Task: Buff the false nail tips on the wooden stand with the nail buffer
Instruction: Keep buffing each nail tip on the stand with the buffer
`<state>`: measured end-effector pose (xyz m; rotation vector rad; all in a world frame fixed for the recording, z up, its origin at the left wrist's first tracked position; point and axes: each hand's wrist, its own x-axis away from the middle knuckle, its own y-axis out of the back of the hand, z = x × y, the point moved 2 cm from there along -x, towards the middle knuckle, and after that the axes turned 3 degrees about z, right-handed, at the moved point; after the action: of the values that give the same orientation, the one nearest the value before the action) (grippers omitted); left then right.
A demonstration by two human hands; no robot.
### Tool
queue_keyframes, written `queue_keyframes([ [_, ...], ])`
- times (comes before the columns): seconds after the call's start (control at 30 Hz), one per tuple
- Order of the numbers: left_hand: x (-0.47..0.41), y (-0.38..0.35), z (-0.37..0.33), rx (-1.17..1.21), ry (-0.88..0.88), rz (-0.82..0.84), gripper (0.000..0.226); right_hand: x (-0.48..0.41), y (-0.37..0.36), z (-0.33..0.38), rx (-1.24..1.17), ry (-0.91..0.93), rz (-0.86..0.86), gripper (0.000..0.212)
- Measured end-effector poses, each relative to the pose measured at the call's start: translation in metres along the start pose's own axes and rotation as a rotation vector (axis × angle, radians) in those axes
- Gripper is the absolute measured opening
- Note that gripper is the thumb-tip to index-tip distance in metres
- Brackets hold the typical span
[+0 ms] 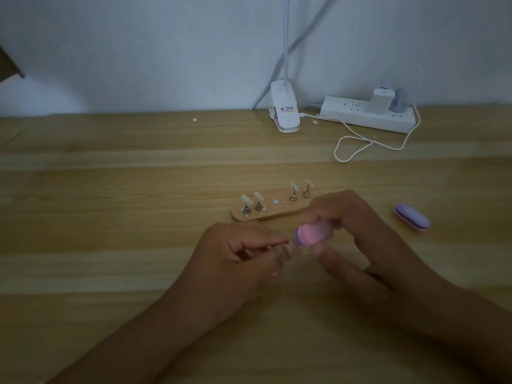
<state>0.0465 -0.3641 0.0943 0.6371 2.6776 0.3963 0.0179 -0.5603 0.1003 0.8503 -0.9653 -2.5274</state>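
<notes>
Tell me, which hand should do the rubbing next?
Right. The right hand grips the nail buffer, its end by the left hand, whose fingers pinch a small piece too blurred to name. Left is better for holding it steady, I think.

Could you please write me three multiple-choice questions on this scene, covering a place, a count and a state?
1. Where does the spare buffer lie? A) on the table, right of the right hand B) on the floor C) on a shelf
2. How many nail tips stand on the wooden stand? A) two B) four C) six
3. What is the right hand doing? A) lying flat, empty B) gripping the pink buffer C) pointing at the wall
Answers: 1 A, it lies on the wood beyond that hand; 2 B, two pairs flank the empty middle spot; 3 B, its fingers curl round it.
</notes>
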Motion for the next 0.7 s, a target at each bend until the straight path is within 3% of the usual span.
queue_keyframes([
  [0.23,0.0000,0.0015,-0.0038,-0.107,-0.038,-0.007,0.012,-0.0055,0.0047,0.0018,0.162,0.081,-0.133,0.026],
  [0.7,0.0010,-0.0022,-0.0065,-0.194,-0.070,0.032,0.012,-0.0047,0.0038,-0.0011,0.244,0.178,-0.105,0.029],
])
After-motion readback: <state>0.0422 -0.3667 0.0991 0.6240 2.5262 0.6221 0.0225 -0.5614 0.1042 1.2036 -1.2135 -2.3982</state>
